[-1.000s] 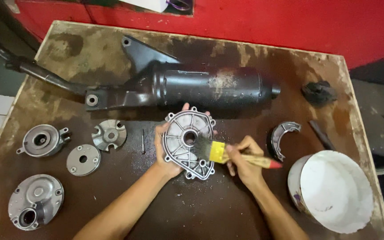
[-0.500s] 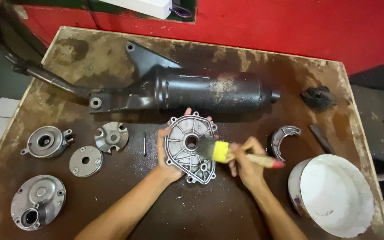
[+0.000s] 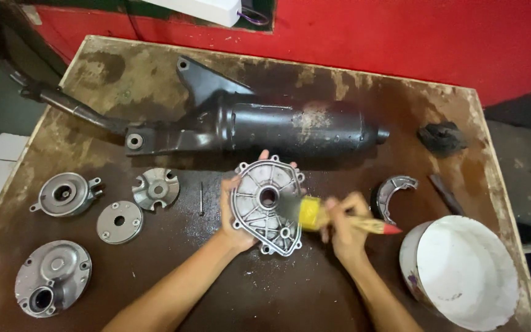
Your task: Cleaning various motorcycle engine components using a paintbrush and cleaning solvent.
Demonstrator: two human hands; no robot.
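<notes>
Altogether, four loose silver metal engine parts (image 3: 62,194) are counted at the left of the stained brown desk (image 3: 339,295), with one long black exhaust muffler (image 3: 290,128) behind and one white plastic bucket (image 3: 462,270) at the right. One ribbed silver metal cover (image 3: 267,204) is held tilted above the desk's middle by the left hand (image 3: 235,221), fingers curled round its edge, while one yellow-ferruled paintbrush (image 3: 314,214) is gripped by the right hand (image 3: 346,229), fingers closed on its handle, bristles touching the cover.

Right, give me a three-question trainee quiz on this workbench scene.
1. True or false: the left hand holds the silver cast-metal cover plate.
2. What does the right hand hold? A. a wrench B. a yellow-ferruled paintbrush with a red-tipped wooden handle C. a rag
3. Fill in: the white plastic bucket stands at the brown table's near ____ corner.

Key: 1 true; 2 B; 3 right.
</notes>
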